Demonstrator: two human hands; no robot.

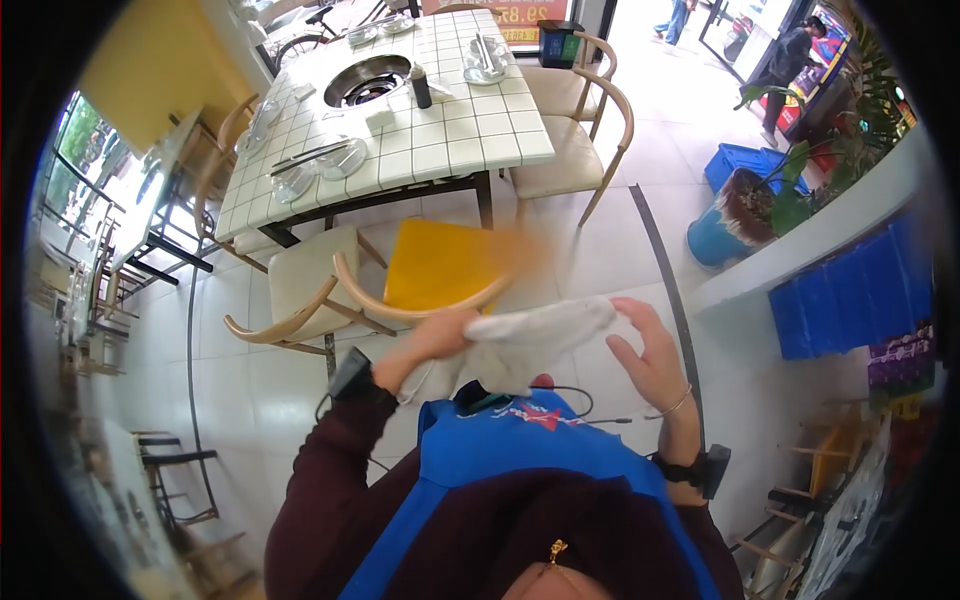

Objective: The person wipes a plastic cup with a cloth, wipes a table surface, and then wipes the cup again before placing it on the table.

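A white cloth (540, 335) is stretched out in front of my blue apron (530, 435). My left hand (440, 338) is closed around one end of it. At the other end, my right hand (652, 350) has its thumb and fingers spread apart, with the fingertips at the edge of the cloth. Just beyond my hands stands a wooden chair with a yellow seat (435, 265). Its curved backrest passes close to my left hand.
Ahead is a white tiled table (455, 140) with a round built-in burner (367, 82), a dark bottle (420, 88), wrapped dishes and chopsticks. Chairs with cream seats (570, 150) surround it. To the right are a potted plant (730, 220) and blue crates (850, 290). A person (790, 65) stands farther off.
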